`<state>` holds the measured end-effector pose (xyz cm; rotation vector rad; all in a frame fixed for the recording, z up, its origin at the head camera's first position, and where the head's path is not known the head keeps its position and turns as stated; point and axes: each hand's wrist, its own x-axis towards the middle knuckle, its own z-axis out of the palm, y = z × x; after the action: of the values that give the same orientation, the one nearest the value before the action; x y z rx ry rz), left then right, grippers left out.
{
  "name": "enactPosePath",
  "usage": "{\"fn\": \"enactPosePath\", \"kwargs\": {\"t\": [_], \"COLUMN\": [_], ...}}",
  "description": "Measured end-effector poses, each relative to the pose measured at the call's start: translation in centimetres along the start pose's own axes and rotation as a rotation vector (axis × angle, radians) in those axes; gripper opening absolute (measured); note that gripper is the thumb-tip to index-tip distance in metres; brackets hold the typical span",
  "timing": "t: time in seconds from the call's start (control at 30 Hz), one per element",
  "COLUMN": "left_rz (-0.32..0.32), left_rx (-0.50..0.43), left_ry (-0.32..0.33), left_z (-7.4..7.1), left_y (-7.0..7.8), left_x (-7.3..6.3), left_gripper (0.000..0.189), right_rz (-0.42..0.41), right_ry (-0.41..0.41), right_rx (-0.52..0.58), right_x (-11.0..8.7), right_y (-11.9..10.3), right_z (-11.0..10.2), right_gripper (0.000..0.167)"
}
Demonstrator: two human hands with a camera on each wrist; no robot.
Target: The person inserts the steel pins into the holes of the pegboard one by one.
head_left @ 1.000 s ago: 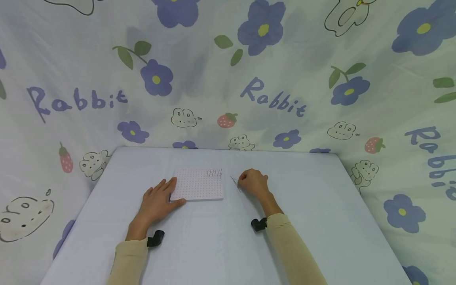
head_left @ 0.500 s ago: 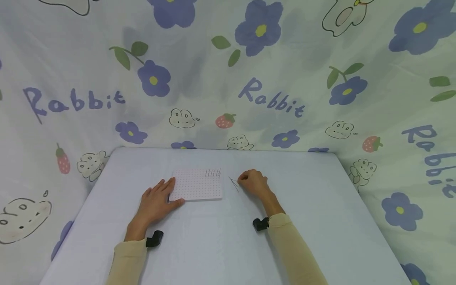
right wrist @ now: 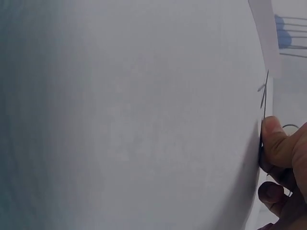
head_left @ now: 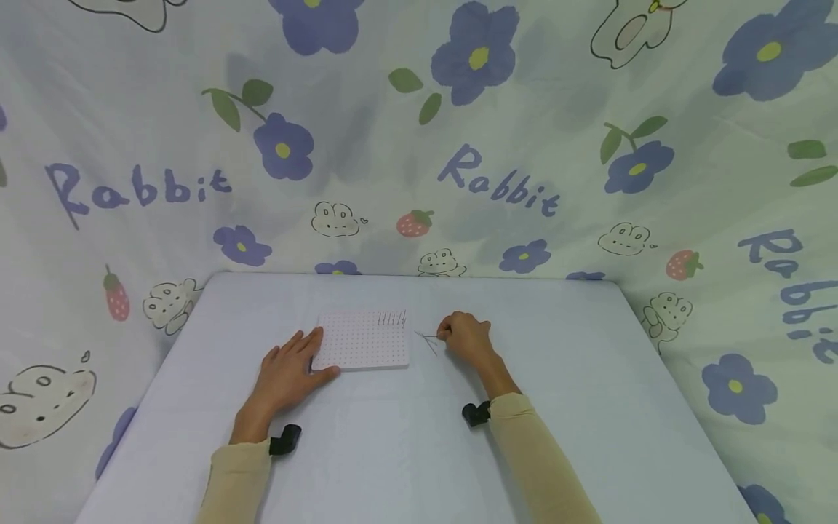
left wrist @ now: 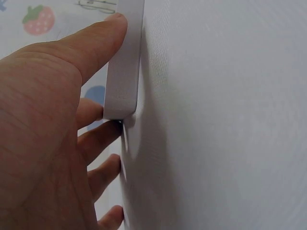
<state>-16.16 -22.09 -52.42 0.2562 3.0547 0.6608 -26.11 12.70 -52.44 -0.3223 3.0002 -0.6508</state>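
A white board point(head_left: 360, 346) with a grid of small holes lies flat on the table. Several thin dark needle-like pins point(head_left: 391, 319) stand in a row at its far right corner. My left hand point(head_left: 284, 378) rests at the board's left end, fingers spread and fairly straight. Its thumb touches the near edge, as the left wrist view shows on the board's side point(left wrist: 123, 72). Right of the board, my right hand point(head_left: 468, 338) pinches a thin pin point(right wrist: 265, 103) between thumb and forefinger, low over the table. Loose pins point(head_left: 432, 347) lie just beside its fingertips.
The white table point(head_left: 380, 451) carries the board near its middle. Behind it hangs a cloth point(head_left: 366, 131) printed with flowers and rabbits. A small black camera point(head_left: 476, 414) sits on the right wrist, and another black camera point(head_left: 285, 440) on the left.
The right fingertips have shifted slightly among the loose pins. One pin now points left from them, and the pins beside it lie at new angles. The left hand and board stay put.
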Motion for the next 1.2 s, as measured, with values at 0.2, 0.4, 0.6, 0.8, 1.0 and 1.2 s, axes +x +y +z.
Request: {"fn": "enactPosePath", "kwargs": {"t": [0.2, 0.4, 0.6, 0.8, 1.0, 1.2], "left_rz": [0.000, 0.002, 0.004, -0.004, -0.004, 0.001], "left_rx": [0.001, 0.001, -0.002, 0.004, 0.002, 0.003], "left_ry": [-0.002, 0.000, 0.008, -0.002, 0.004, 0.009], "left_z": [-0.1, -0.1, -0.2, -0.2, -0.1, 0.0], "left_y": [-0.1, 0.0, -0.1, -0.1, -0.1, -0.2], "left_x": [0.1, 0.2, 0.2, 0.1, 0.0, -0.1], "left_gripper": [0.092, 0.092, 0.092, 0.092, 0.092, 0.092], "right_rz": [-0.017, -0.013, -0.047, -0.127, -0.191, -0.188], "right_ry": [-0.012, -0.021, -0.007, -0.022, 0.014, 0.045], "right_rx": [-0.038, 0.000, 0.045, 0.103, 0.129, 0.160], "right_x": [0.0, -0.1, 0.3, 0.3, 0.2, 0.2], "right_y": [0.0, -0.2, -1.2, -2.6, -3.5, -4.1], "right_z": [-0.2, -0.8, -1.2, -1.4, -1.1, -1.0], "right_gripper": [0.015, 0.015, 0.017, 0.016, 0.015, 0.006]}}
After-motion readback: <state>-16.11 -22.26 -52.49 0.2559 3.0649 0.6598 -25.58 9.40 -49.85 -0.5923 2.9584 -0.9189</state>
